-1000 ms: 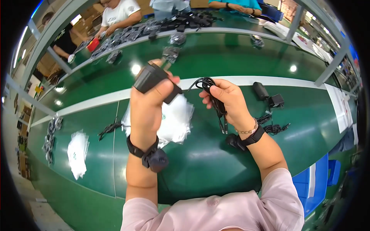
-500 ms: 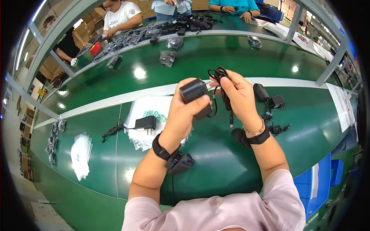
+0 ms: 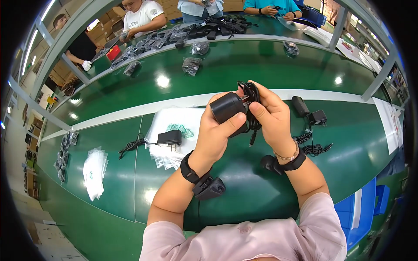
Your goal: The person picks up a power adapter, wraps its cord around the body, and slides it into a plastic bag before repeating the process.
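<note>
Black power adapter gripped in left hand; right hand pinches its coiled cable. Bundling step; next, secure the coil.

Green desk, a white stripe running across it. Landmark: stack of clear bags, on the near side of the stripe. On the stack: black adapter. Left of stack: adapter's coiled cord; farther left, second bag pile. Well right: two adapters with cords. Beyond stack: bagged adapters.
</note>
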